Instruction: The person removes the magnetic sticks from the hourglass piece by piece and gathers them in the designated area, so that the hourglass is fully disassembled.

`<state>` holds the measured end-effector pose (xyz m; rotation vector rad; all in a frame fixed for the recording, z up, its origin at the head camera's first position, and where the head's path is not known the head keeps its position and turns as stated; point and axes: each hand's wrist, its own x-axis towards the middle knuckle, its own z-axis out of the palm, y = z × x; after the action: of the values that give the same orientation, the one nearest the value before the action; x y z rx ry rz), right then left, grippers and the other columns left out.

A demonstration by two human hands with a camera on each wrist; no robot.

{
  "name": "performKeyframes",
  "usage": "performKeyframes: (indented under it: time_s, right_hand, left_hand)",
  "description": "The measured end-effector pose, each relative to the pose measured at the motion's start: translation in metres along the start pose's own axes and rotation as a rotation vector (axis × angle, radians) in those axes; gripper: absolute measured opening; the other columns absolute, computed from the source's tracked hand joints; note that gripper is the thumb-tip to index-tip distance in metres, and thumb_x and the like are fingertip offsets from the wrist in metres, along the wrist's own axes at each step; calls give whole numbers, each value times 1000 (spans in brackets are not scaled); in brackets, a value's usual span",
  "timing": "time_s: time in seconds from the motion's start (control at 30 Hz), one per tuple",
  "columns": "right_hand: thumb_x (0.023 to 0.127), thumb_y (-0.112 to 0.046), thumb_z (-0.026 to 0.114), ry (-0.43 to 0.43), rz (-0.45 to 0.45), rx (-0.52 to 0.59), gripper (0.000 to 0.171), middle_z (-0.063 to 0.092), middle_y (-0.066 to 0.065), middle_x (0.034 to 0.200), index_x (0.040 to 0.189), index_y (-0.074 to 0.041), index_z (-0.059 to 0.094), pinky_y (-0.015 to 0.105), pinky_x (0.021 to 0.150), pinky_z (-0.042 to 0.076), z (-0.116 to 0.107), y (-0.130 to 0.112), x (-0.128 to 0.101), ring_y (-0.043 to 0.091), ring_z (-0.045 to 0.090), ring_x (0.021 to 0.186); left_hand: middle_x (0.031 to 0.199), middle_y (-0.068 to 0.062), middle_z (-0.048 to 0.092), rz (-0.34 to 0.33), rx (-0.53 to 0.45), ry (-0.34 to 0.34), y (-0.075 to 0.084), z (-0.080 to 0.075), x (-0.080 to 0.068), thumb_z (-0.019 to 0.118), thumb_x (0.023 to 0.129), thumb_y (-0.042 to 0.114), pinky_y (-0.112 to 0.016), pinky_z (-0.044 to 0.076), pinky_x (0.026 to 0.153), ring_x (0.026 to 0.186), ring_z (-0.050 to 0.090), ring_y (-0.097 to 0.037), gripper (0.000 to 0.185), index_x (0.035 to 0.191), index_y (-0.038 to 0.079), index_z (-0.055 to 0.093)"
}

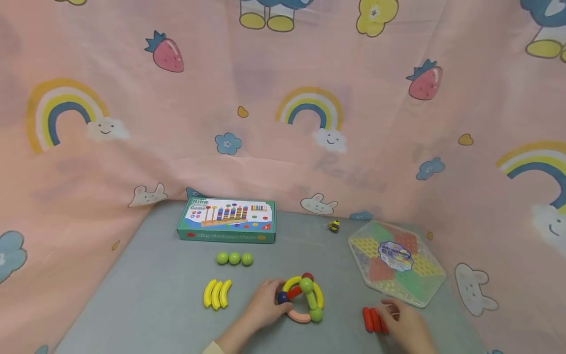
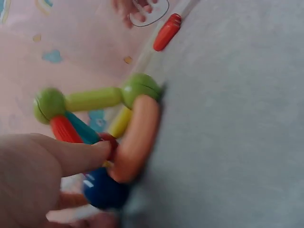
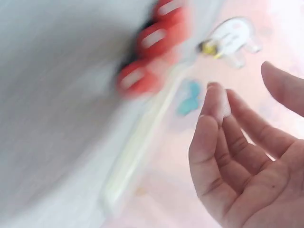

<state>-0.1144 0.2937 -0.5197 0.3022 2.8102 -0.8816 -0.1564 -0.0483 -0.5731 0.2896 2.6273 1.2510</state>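
Your left hand [image 1: 267,306] grips the toy frame [image 1: 311,299] by its blue ball [image 1: 283,298]; your right hand [image 1: 408,325], fingers loose, holds nothing; the frame looks light, stiff, perhaps weak-jointed; hold it by the balls.

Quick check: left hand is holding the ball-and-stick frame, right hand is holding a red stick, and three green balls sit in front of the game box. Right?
Not quite: the right hand is empty. The right wrist view shows nothing between its thumb and fingers, with the red sticks apart from it. The rest stands.
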Motion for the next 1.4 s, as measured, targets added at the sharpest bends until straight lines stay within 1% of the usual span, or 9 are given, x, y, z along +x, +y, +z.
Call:
performKeyframes:
  time_s: [0.17, 0.37, 0.43, 0.5, 0.7, 0.83, 1.1, 1.27, 1.4]
  right_hand:
    - [90, -23, 76, -13, -120, 90, 36, 70, 1, 92, 118, -2, 69, 35, 69, 56, 25, -48, -5, 14, 66, 79]
    - [84, -34, 81, -160, -172, 133, 46, 70, 3, 97, 118, -5, 69, 37, 68, 55, 58, -73, 2, 15, 65, 81]
    - [85, -41, 80, -182, -161, 118, 50, 70, 4, 98, 118, -5, 69, 40, 69, 55, 64, -75, 4, 18, 66, 84]
    - [86, -47, 77, -188, -138, 98, 54, 72, 5, 98, 117, -4, 70, 42, 70, 55, 68, -75, 6, 20, 67, 86]
    - [88, -50, 73, -193, -156, 100, 47, 74, 4, 98, 109, -8, 75, 41, 70, 54, 76, -71, 8, 18, 67, 85]
    - [91, -40, 73, -210, -197, 116, 36, 76, 2, 97, 109, -10, 78, 35, 66, 53, 79, -69, 5, 12, 65, 81]
    - [93, -42, 70, -234, -125, 90, 45, 64, -1, 67, 123, -9, 73, 31, 51, 46, 82, -81, 7, 13, 58, 55]
    - [94, -41, 69, -257, -133, 110, 32, 63, 1, 58, 106, -13, 77, 32, 47, 44, 83, -84, 4, 14, 55, 47]
    - [94, -44, 69, -250, -120, 114, 36, 63, 1, 59, 109, -12, 76, 31, 46, 44, 86, -89, 4, 14, 56, 46]
  left_hand:
    - [136, -9, 55, 84, 185, 31, 34, -10, 3, 82, 83, 36, -48, 53, 96, 117, 59, -27, 75, 148, 16, 50]
    - [138, 4, 56, 513, 565, 5, 77, -15, 23, 74, 82, 13, -32, 55, 89, 112, 62, -14, 59, 136, 33, 62]
    - [130, 6, 60, 610, 642, -39, 85, -11, 30, 73, 81, 10, -27, 54, 87, 106, 63, -10, 52, 128, 32, 68]
    - [120, 8, 62, 648, 690, -92, 91, -9, 35, 76, 82, 12, -23, 53, 81, 97, 62, -7, 43, 120, 30, 72]
    - [103, 9, 62, 665, 805, -138, 97, -5, 36, 82, 82, 26, -19, 48, 68, 81, 58, -5, 31, 112, 27, 73]
    - [97, 7, 64, 645, 736, -167, 98, -4, 35, 83, 80, 24, -16, 44, 63, 75, 55, -2, 28, 107, 21, 74]
    - [91, 5, 68, 531, 585, -180, 98, -14, 36, 83, 78, 19, -12, 41, 58, 69, 50, -1, 26, 103, 14, 76]
    - [88, 4, 69, 490, 514, -87, 92, -21, 38, 78, 82, 14, -12, 40, 55, 66, 50, -3, 20, 101, 11, 76]
    - [110, -1, 71, 445, 507, -51, 87, -36, 41, 74, 88, 15, -17, 50, 69, 83, 60, -8, 29, 117, 11, 75]
